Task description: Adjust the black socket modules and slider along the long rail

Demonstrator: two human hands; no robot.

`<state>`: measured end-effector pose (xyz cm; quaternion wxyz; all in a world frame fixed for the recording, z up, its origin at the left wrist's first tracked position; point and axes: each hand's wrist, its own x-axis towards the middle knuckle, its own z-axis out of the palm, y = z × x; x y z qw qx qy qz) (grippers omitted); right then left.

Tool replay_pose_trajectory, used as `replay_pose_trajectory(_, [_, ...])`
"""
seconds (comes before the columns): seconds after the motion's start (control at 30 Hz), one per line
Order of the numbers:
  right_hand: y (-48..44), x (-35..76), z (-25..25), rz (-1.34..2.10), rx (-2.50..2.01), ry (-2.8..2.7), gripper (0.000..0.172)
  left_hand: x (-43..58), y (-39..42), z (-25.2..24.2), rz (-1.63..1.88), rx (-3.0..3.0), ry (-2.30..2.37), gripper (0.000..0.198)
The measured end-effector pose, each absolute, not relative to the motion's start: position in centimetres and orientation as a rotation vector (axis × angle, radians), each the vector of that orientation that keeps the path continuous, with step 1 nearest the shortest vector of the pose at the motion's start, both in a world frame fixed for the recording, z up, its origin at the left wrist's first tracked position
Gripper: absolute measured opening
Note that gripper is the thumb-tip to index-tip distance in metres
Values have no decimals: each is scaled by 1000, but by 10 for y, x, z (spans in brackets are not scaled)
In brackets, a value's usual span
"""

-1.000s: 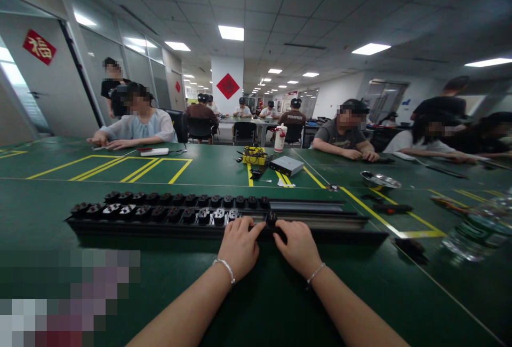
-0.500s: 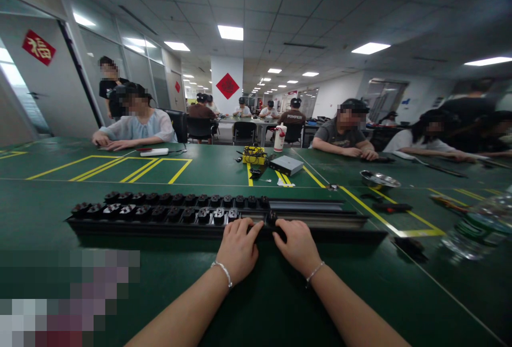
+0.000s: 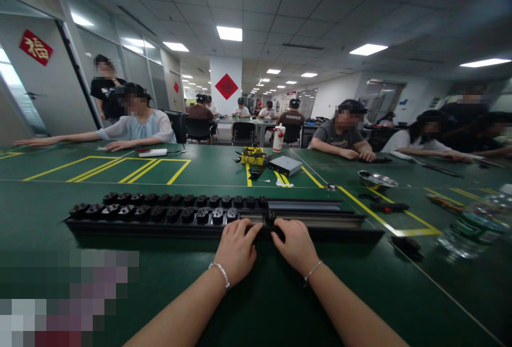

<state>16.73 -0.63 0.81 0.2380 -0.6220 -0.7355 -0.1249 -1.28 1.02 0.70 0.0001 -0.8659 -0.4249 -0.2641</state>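
Observation:
A long black rail [image 3: 140, 230] lies across the table before me, with a row of black plug-like modules [image 3: 172, 214] along its left part. My left hand [image 3: 235, 251] is closed over the rail's near wall, fingers bent across the edge and thumb in front. My right hand [image 3: 296, 246] is closed at a single black module [image 3: 271, 217] standing apart from the row; its fingertips touch the module's right side and partly hide it. Behind lies a second rail [image 3: 308, 205] with more black modules [image 3: 202, 200]; its right part shows a bare channel.
A clear water bottle [image 3: 476, 229], a metal bowl [image 3: 377, 179] and a dark red-marked tool [image 3: 390, 206] are on the right. Farther back sit a grey box [image 3: 285, 165], a yellow holder with cables [image 3: 253, 156] and a white bottle [image 3: 278, 137]. Several people sit around the table.
My hands and the rails stay almost in place; the view has shifted slightly. At the far left, a seated person has stretched an arm out to the left along the table.

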Motion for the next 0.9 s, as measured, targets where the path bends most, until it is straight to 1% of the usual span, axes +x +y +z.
replay_pose_trajectory(0.4, [-7,167,9,-283,-1698,-1996,15,-15,10,6,-845,-2716,-1307,55])
replay_pose_trajectory(0.9, [-5,169,6,-304,-1671,-1980,13,-14,13,1,-893,-2693,-1272,56])
